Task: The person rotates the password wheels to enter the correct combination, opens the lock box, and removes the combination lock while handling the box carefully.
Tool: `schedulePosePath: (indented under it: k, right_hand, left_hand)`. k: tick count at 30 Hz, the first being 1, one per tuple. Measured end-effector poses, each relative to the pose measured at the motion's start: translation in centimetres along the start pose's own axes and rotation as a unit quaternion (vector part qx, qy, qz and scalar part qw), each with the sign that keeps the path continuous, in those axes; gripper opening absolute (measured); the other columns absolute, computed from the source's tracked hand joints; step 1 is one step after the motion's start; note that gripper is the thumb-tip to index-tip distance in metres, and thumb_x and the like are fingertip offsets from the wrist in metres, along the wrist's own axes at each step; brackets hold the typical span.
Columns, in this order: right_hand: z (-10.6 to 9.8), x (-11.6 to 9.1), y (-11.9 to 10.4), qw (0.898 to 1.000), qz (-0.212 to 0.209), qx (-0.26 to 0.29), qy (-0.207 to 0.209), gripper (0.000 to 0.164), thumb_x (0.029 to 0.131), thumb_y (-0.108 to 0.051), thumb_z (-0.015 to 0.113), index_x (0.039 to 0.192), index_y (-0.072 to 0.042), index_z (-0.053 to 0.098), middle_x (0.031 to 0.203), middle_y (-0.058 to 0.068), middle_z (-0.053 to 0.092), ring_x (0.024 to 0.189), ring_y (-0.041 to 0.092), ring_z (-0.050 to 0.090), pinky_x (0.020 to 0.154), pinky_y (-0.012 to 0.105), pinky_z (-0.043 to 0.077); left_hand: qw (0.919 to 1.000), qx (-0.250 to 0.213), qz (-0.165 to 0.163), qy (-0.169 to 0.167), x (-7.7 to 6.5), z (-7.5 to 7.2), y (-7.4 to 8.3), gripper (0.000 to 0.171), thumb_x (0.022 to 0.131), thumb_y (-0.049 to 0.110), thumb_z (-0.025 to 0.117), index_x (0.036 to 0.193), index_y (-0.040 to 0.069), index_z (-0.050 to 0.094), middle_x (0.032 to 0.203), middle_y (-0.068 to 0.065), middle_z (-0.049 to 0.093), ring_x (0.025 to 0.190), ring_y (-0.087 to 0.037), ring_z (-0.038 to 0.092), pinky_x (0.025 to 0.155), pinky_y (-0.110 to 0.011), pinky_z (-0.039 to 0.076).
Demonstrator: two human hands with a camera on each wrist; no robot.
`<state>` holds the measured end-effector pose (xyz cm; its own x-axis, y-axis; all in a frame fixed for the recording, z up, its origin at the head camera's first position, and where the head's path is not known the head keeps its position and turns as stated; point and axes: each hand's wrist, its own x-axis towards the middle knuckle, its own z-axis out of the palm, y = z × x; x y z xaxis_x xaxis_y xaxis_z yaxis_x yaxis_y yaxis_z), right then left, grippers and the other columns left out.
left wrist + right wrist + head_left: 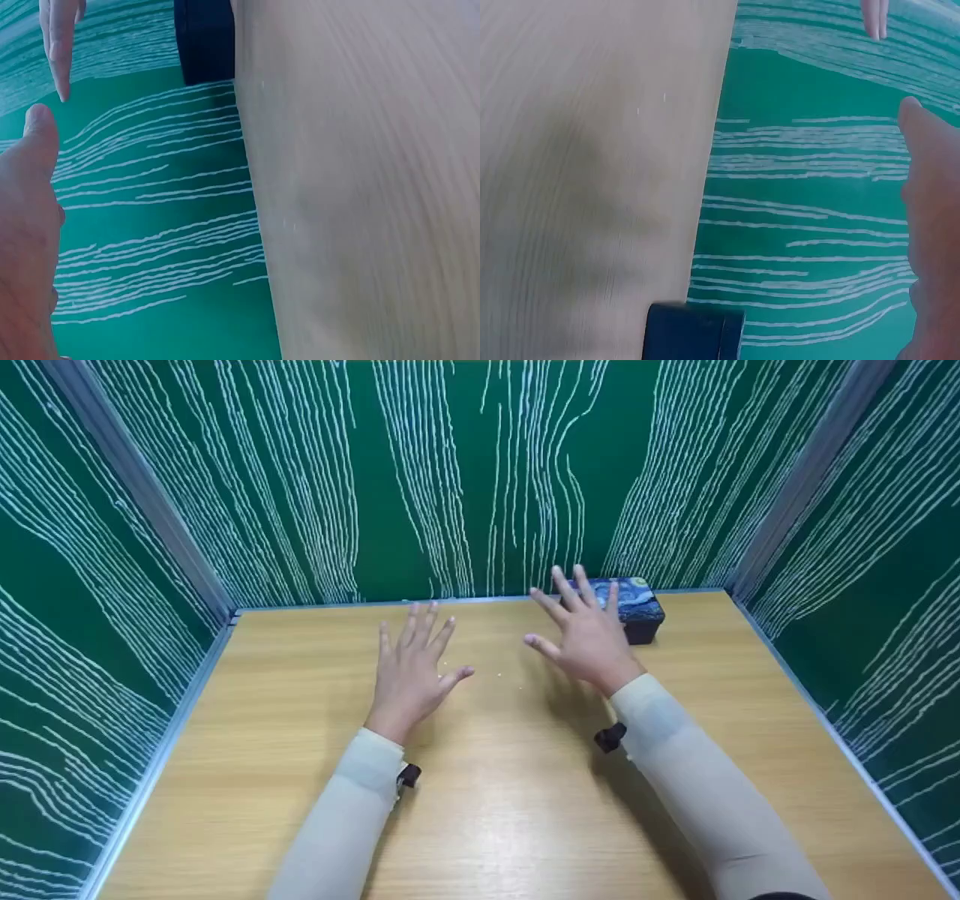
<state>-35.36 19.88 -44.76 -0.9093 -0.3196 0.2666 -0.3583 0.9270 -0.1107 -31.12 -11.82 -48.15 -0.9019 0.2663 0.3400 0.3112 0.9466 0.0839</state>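
Fingers spread, my left hand [411, 671] is held over the wooden table [480, 780], left of its middle, and holds nothing. My right hand [591, 641] is likewise spread with nothing in it. Behind its fingers at the back right stands a dark box [641, 611] with a blue swirling painted lid; the hand hides the box's left part in the head view. Whether the hand touches the box is not plain there, but in the right wrist view the box [686, 334] lies apart from the visible thumb [922, 142].
Green walls [405, 540] with white wavy lines enclose the table at the back and sides. Grey metal posts [810, 472] stand at the back corners. A few tiny white specks [499, 675] lie on the tabletop between the hands.
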Motion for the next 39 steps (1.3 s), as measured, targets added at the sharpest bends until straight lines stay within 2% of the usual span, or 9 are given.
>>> schedulePosePath:
  k: [6,10,15,21,26,29,33,36,39]
  right_hand:
    - [0.8,0.5,3.2,0.999,0.032,0.03,-0.018,0.094,0.101,-0.095,0.035,0.179,-0.044,0.027,0.194,0.0,0.001,0.18,0.038,-0.011,0.132,0.076,-0.022]
    - [1.3,0.6,6.0,0.998,0.047,0.027,-0.033,0.093,0.104,-0.092,0.034,0.181,-0.041,0.025,0.194,0.004,0.002,0.179,0.041,-0.012,0.131,0.082,-0.018]
    - [1.5,0.2,9.5,0.995,0.077,0.034,-0.054,0.091,0.108,-0.085,0.038,0.181,-0.032,0.028,0.193,0.011,0.002,0.178,0.048,-0.009,0.129,0.088,-0.012]
    - [1.9,-0.5,12.3,0.989,0.114,0.055,-0.08,0.088,0.112,-0.078,0.04,0.181,-0.025,0.029,0.193,0.014,0.0,0.176,0.051,-0.01,0.127,0.091,-0.009]
    - [2.6,-1.2,13.8,0.984,0.137,0.06,-0.099,0.089,0.113,-0.076,0.04,0.182,-0.022,0.026,0.192,0.017,0.001,0.175,0.054,-0.009,0.125,0.094,-0.008]
    - [3.2,-1.4,14.2,0.98,0.144,0.061,-0.12,0.09,0.114,-0.076,0.039,0.182,-0.02,0.025,0.192,0.019,0.0,0.176,0.054,-0.008,0.125,0.094,-0.007]
    - [3.7,-1.4,14.3,0.978,0.142,0.069,-0.134,0.086,0.116,-0.07,0.041,0.182,-0.016,0.025,0.192,0.019,0.001,0.176,0.053,-0.007,0.127,0.092,-0.005]
    - [3.8,-1.3,14.4,0.979,0.137,0.077,-0.131,0.082,0.118,-0.062,0.045,0.181,-0.014,0.025,0.192,0.019,0.004,0.176,0.052,-0.005,0.13,0.089,-0.002]
    - [3.7,-1.3,14.3,0.981,0.131,0.073,-0.127,0.08,0.119,-0.055,0.05,0.181,-0.011,0.025,0.191,0.019,0.009,0.176,0.052,-0.001,0.134,0.085,0.006]
  left_hand:
    - [0.9997,-0.007,0.014,-0.019,0.2,0.4,1.1,0.091,0.106,0.086,0.044,0.18,0.033,0.033,0.193,0.0,0.016,0.181,-0.029,0.006,0.141,-0.074,0.005]
    - [0.999,-0.026,0.017,-0.032,0.4,0.6,2.0,0.091,0.105,0.085,0.047,0.179,0.035,0.033,0.193,0.0,0.018,0.181,-0.029,0.007,0.142,-0.074,0.006]
    - [0.9971,-0.033,0.033,-0.06,1.2,1.1,3.9,0.089,0.106,0.084,0.049,0.179,0.035,0.034,0.193,0.001,0.015,0.181,-0.029,0.006,0.142,-0.073,0.006]
    - [0.9924,-0.026,0.066,-0.101,2.0,2.1,6.8,0.091,0.105,0.087,0.044,0.18,0.037,0.031,0.193,0.005,0.01,0.181,-0.026,0.004,0.142,-0.071,0.004]
    - [0.9874,-0.007,0.101,-0.121,2.4,3.4,8.7,0.092,0.105,0.089,0.039,0.18,0.037,0.028,0.193,0.004,0.011,0.181,-0.027,0.008,0.142,-0.071,0.01]
    - [0.9859,-0.018,0.111,-0.124,2.5,4.0,9.4,0.09,0.106,0.087,0.042,0.179,0.036,0.032,0.193,0.003,0.017,0.181,-0.025,0.01,0.143,-0.07,0.01]
    - [0.9851,-0.033,0.114,-0.125,2.5,4.5,9.6,0.089,0.106,0.085,0.045,0.178,0.034,0.038,0.192,0.002,0.021,0.18,-0.025,0.012,0.143,-0.07,0.009]
    - [0.9848,-0.034,0.112,-0.128,2.6,4.6,9.5,0.088,0.106,0.084,0.046,0.178,0.034,0.038,0.192,0.003,0.019,0.18,-0.026,0.012,0.143,-0.07,0.009]
    - [0.9851,-0.041,0.105,-0.13,2.8,4.6,9.3,0.087,0.107,0.081,0.051,0.178,0.034,0.038,0.192,0.004,0.018,0.181,-0.026,0.01,0.143,-0.069,0.006]
